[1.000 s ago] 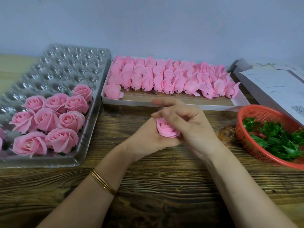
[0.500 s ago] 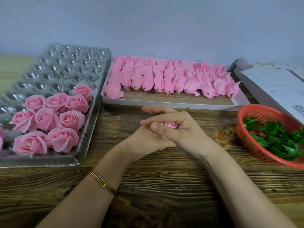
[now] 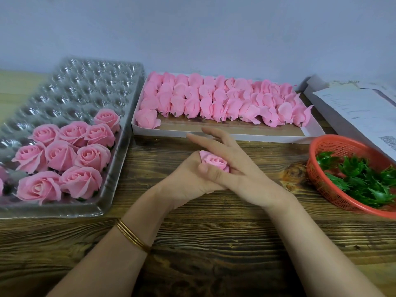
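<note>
We log two hands, left hand [image 3: 182, 185] and right hand [image 3: 248, 183], each on a bare forearm running off the bottom edge: left forearm [image 3: 100, 262], right forearm [image 3: 317, 251]. We mark one worn item, gold bangles [image 3: 132, 237] on the left wrist. They are a tight stack of thin round bands, three by our count. They are plain polished metal and sit snug side by side. The right thumbnail [image 3: 202, 168] reads short, rounded and plain. Other nails are too small or hidden for us to call.
</note>
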`<action>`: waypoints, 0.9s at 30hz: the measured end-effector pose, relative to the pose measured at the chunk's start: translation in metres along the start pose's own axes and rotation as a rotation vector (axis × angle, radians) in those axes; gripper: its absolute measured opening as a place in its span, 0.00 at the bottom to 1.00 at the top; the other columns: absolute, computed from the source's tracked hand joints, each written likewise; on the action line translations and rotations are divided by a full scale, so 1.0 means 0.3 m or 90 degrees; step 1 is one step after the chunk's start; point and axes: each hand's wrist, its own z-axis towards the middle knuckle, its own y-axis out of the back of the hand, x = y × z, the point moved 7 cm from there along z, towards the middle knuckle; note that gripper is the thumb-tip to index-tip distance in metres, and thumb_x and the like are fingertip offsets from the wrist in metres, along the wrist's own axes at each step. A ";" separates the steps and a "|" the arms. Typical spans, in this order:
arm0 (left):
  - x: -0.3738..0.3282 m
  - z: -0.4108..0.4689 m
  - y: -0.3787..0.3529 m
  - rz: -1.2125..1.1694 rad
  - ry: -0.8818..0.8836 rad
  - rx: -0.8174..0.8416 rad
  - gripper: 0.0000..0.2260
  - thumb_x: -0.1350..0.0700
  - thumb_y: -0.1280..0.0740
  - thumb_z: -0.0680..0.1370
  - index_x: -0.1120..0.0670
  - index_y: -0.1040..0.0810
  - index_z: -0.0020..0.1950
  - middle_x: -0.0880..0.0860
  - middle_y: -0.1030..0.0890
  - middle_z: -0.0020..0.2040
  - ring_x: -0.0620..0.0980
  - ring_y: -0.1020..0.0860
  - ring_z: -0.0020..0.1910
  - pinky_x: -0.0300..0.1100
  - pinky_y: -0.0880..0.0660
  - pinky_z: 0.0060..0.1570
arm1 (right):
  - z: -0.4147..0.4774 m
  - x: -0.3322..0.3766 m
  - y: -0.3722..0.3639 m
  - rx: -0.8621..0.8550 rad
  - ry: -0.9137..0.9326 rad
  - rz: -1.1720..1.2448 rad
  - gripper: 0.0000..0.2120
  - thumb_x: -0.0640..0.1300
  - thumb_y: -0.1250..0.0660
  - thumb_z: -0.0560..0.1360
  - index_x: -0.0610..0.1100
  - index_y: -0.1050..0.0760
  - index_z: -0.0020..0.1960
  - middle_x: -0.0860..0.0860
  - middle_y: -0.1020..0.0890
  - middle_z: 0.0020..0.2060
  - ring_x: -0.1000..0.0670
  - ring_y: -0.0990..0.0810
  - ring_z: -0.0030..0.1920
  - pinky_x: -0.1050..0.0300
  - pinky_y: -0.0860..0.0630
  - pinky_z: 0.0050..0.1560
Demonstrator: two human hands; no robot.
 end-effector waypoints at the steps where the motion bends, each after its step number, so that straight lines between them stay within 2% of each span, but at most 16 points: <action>1: -0.134 0.007 0.023 -0.192 -0.107 0.000 0.14 0.72 0.32 0.76 0.60 0.22 0.58 0.39 0.16 0.41 0.34 0.19 0.43 0.27 0.26 0.41 | 0.002 0.002 0.014 -0.034 0.003 0.035 0.25 0.61 0.38 0.74 0.59 0.29 0.70 0.53 0.34 0.72 0.58 0.40 0.75 0.53 0.41 0.75; 2: -0.173 -0.005 0.073 -0.164 -0.091 -0.013 0.12 0.71 0.31 0.75 0.57 0.20 0.53 0.43 0.16 0.40 0.37 0.19 0.42 0.29 0.25 0.40 | 0.003 0.003 0.032 -0.080 0.009 0.078 0.22 0.59 0.38 0.75 0.57 0.27 0.67 0.52 0.31 0.70 0.58 0.37 0.74 0.56 0.39 0.73; 4: -0.187 0.018 0.080 -0.149 -0.130 -0.045 0.10 0.70 0.30 0.75 0.55 0.20 0.45 0.44 0.18 0.36 0.38 0.21 0.36 0.29 0.27 0.36 | 0.004 0.004 0.072 -0.175 0.025 0.142 0.15 0.51 0.38 0.77 0.50 0.21 0.61 0.50 0.24 0.65 0.57 0.29 0.69 0.62 0.35 0.69; 6: -0.178 0.028 0.054 -0.145 -0.121 -0.042 0.11 0.69 0.29 0.75 0.53 0.22 0.41 0.43 0.20 0.32 0.37 0.23 0.32 0.29 0.28 0.32 | 0.002 0.004 0.093 -0.234 0.032 0.183 0.12 0.48 0.38 0.77 0.48 0.18 0.54 0.49 0.19 0.60 0.55 0.23 0.64 0.59 0.30 0.66; 9: -0.165 0.032 0.071 -0.160 -0.122 -0.047 0.12 0.71 0.30 0.75 0.53 0.22 0.42 0.42 0.20 0.32 0.36 0.23 0.32 0.27 0.29 0.33 | 0.004 0.013 0.083 -0.249 0.043 0.197 0.09 0.46 0.36 0.77 0.50 0.16 0.48 0.51 0.16 0.55 0.54 0.20 0.59 0.55 0.26 0.63; 13: -0.186 0.026 0.064 -0.196 -0.158 -0.038 0.15 0.73 0.33 0.74 0.53 0.22 0.46 0.38 0.19 0.33 0.33 0.22 0.35 0.24 0.28 0.36 | 0.005 0.028 0.047 -0.221 0.060 0.182 0.07 0.44 0.33 0.75 0.48 0.16 0.49 0.51 0.17 0.54 0.57 0.19 0.57 0.64 0.27 0.59; 15: -0.173 0.024 0.070 -0.201 -0.153 -0.048 0.06 0.70 0.31 0.73 0.61 0.22 0.46 0.41 0.20 0.33 0.34 0.22 0.35 0.26 0.28 0.36 | 0.006 0.024 0.038 -0.213 0.059 0.181 0.07 0.43 0.31 0.74 0.47 0.16 0.50 0.51 0.17 0.54 0.57 0.20 0.57 0.65 0.28 0.58; 17: -0.166 0.025 0.078 -0.198 -0.139 -0.082 0.07 0.66 0.30 0.71 0.66 0.22 0.48 0.44 0.20 0.33 0.39 0.22 0.36 0.31 0.26 0.36 | 0.008 0.020 0.035 -0.208 0.060 0.181 0.07 0.43 0.30 0.74 0.48 0.17 0.51 0.51 0.17 0.54 0.56 0.19 0.57 0.62 0.27 0.60; 20: -0.167 0.025 0.083 -0.207 -0.127 -0.096 0.09 0.63 0.29 0.67 0.60 0.20 0.47 0.46 0.19 0.36 0.43 0.20 0.39 0.38 0.24 0.39 | 0.006 0.018 0.032 -0.201 0.065 0.179 0.08 0.41 0.28 0.73 0.47 0.17 0.51 0.50 0.17 0.55 0.54 0.19 0.58 0.60 0.26 0.61; 23: -0.164 0.025 0.087 -0.205 -0.120 -0.104 0.12 0.62 0.28 0.68 0.55 0.20 0.51 0.47 0.16 0.43 0.45 0.18 0.47 0.40 0.20 0.47 | 0.005 0.022 0.029 -0.196 0.074 0.177 0.10 0.38 0.26 0.72 0.46 0.17 0.52 0.49 0.17 0.56 0.55 0.19 0.58 0.62 0.27 0.61; 27: -0.155 0.026 0.094 -0.212 -0.120 -0.114 0.14 0.69 0.27 0.72 0.55 0.20 0.53 0.49 0.16 0.46 0.46 0.18 0.50 0.40 0.20 0.49 | 0.007 0.024 0.026 -0.177 0.060 0.173 0.12 0.36 0.26 0.72 0.47 0.18 0.54 0.49 0.18 0.57 0.54 0.20 0.59 0.59 0.26 0.63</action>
